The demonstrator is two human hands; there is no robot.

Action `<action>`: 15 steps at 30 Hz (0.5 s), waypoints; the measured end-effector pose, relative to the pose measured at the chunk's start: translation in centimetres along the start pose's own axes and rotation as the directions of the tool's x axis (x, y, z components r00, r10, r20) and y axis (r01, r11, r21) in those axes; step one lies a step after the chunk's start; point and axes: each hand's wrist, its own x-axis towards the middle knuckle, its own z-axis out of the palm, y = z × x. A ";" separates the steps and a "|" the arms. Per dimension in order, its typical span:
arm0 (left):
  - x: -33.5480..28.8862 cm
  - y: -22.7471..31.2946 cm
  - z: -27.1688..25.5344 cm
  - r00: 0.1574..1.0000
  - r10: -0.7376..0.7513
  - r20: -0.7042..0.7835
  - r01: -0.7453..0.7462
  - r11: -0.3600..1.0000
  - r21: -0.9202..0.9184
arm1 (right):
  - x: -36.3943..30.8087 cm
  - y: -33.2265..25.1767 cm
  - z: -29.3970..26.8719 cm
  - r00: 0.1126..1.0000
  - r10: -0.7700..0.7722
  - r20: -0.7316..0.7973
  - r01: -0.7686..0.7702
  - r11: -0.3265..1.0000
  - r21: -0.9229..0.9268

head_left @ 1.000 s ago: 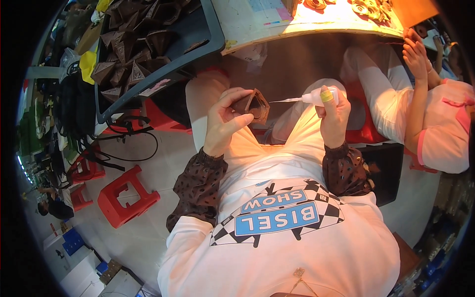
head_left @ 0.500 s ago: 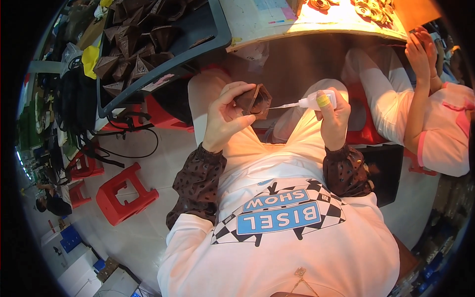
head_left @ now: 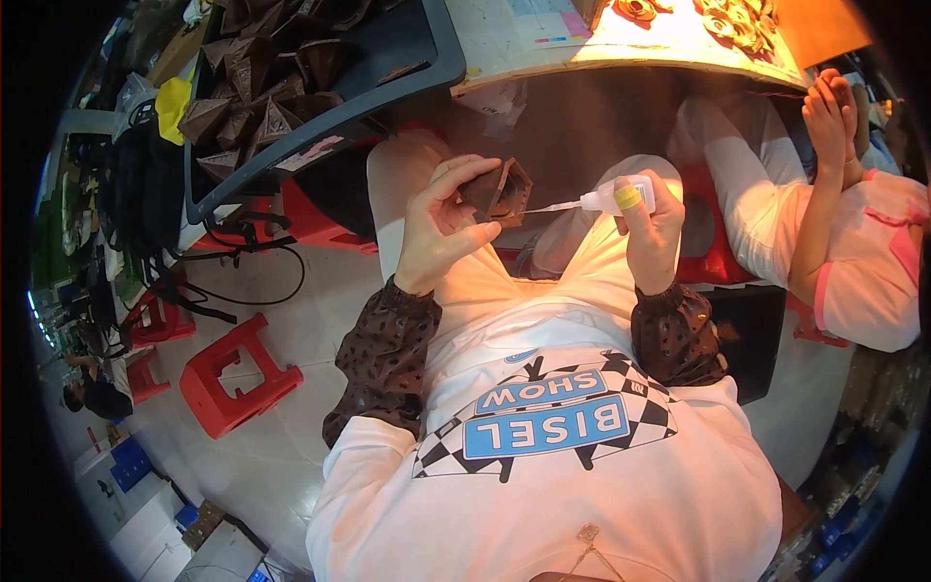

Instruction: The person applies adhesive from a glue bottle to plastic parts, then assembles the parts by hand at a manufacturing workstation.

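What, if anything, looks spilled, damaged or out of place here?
Nothing spilled or clearly damaged stands out around the held bottle and brown piece. Mildly untidy: a black cord loops loosely near the tray, whose chocolate-coloured pieces lie jumbled at different angles.

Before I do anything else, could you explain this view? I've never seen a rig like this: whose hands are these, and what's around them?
There is no machine here: these are a person's bare hands. A wide fisheye camera on their head looks down, so straight edges bend near the rim, and the picture's left is the person's left.

The left hand holds a hollow, brown angular piece. The right hand holds a white bottle, its thin nozzle pointing at the piece's open side; I can't tell whether they touch.

At upper left, a dark tray holds similar brown pieces. Flower-shaped pieces lie on the lit table. Another person's hands are at right.
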 end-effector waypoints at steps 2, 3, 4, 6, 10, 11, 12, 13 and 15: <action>0.0 -0.1 -0.1 1.000 -0.017 0.004 0.017 1.000 0.009 | 0.0 0.0 0.1 1.000 0.013 0.002 -0.013 1.000 -0.005; 0.0 -0.1 -0.1 1.000 -0.017 0.003 0.017 1.000 0.008 | 0.0 -0.1 0.1 1.000 0.010 -0.001 -0.010 1.000 -0.013; 0.0 0.0 0.0 1.000 -0.012 0.006 0.012 1.000 0.008 | 0.0 -0.1 0.1 1.000 0.007 -0.004 -0.007 1.000 -0.021; 0.0 0.1 0.0 1.000 -0.008 0.009 0.008 1.000 0.007 | 0.0 -0.1 0.1 1.000 0.015 0.001 -0.015 1.000 -0.021; 0.0 0.2 0.0 1.000 -0.025 0.012 0.025 0.999 0.023 | -0.1 -0.3 0.2 1.000 0.023 0.015 -0.022 0.999 -0.031; 0.0 0.2 0.1 0.999 -0.032 0.012 0.031 0.999 0.026 | -0.1 -0.2 0.2 1.000 0.023 0.015 -0.023 0.999 -0.032; 0.0 0.3 0.1 0.999 -0.032 0.012 0.032 0.999 0.026 | -0.1 -0.2 0.2 1.000 0.012 0.020 -0.011 0.999 -0.035; 0.0 0.4 0.1 0.999 -0.034 0.015 0.033 0.999 0.036 | -0.1 -0.2 0.2 1.000 0.001 0.025 0.000 0.999 -0.038; 0.0 0.3 0.0 0.999 -0.035 0.019 0.034 0.998 0.046 | 0.0 -0.2 0.2 1.000 -0.003 0.028 0.004 0.999 -0.044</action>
